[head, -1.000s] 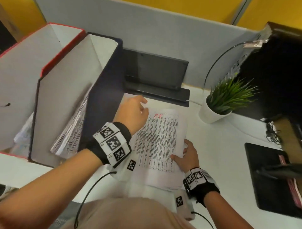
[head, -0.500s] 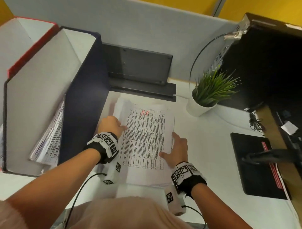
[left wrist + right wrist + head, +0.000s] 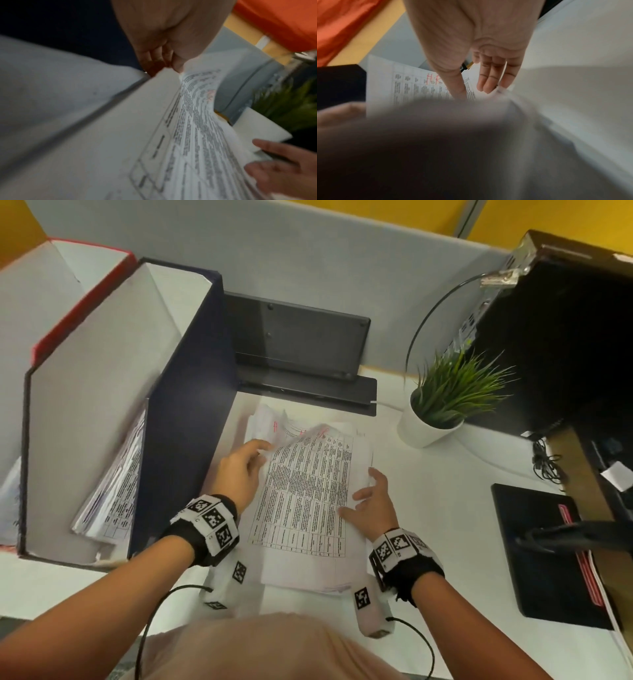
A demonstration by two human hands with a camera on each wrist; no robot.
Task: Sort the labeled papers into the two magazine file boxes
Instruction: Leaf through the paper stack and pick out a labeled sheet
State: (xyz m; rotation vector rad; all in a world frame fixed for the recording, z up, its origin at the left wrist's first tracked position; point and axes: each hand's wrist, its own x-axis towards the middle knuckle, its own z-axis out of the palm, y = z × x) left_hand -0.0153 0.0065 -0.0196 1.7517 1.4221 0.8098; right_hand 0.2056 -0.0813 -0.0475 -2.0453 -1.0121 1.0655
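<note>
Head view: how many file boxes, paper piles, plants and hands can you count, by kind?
Magazine file boxes: 2, the red box and the navy box.
Paper piles: 2, the desk stack and the papers in the navy box.
Potted plants: 1, the potted plant.
Hands: 2, the left hand and the right hand.
Total: 7.

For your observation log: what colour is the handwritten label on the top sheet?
Red, clearest in the right wrist view on the top sheet.

Potted plant (image 3: 442,402) beside black stand (image 3: 301,350) on white desk (image 3: 445,508).
</note>
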